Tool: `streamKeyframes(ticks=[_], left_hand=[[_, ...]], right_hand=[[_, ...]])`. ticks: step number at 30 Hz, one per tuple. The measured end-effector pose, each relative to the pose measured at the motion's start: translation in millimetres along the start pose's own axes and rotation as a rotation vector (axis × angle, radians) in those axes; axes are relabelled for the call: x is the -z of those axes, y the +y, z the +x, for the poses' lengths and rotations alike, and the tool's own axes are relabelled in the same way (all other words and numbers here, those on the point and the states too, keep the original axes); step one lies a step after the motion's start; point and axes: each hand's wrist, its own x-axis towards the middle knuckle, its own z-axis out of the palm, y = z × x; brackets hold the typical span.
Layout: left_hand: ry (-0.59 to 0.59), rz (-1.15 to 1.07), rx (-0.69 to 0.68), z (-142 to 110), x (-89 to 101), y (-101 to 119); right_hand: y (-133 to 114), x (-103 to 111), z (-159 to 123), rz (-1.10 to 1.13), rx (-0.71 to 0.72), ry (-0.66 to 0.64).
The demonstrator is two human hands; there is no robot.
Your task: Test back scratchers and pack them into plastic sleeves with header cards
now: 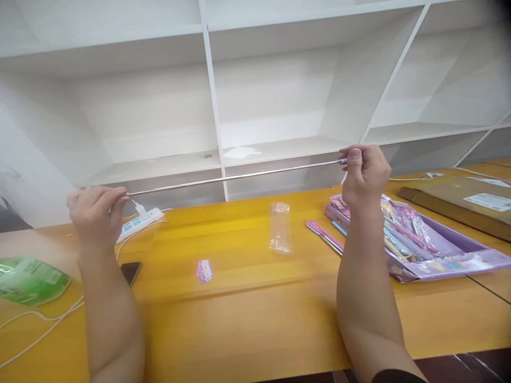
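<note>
Both hands are raised above a yellow wooden table (247, 314) and hold a long thin silver rod (231, 177) stretched between them. My left hand (96, 213) pinches the rod's left end. My right hand (365, 173) pinches its right end, where a small purple tip shows. The rod slopes slightly up to the right. Below it on the table lie a clear empty plastic sleeve (279, 227) and a small pink-and-white tag (204, 271).
A purple box (451, 255) with several wrapped pink items sits at the right, pink pens (325, 236) beside it. A brown carton (459, 202) lies far right. A white power strip (139, 221), a phone (130, 272), a green packet (30, 279) and white cables lie left. White shelves stand behind.
</note>
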Motion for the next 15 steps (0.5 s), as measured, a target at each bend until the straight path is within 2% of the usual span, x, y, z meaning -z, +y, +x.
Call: streamKeyframes(ticks=[3,8,15], left_hand=[[-0.024,0.017,0.003,1.8,1.8,5.1],[-0.048,0.010,-0.003,3.7,-1.7,7.9],[-0.009,0.013,-0.050,1.5,-8.9,2.0]], right_hand=[[-3.3,-0.4,-2.3,0.144,-0.066,0.010],[10.2,-3.2,-1.1,0.307,-0.118,0.072],[11.3,-5.2,1.4,0.313,-0.191,0.045]])
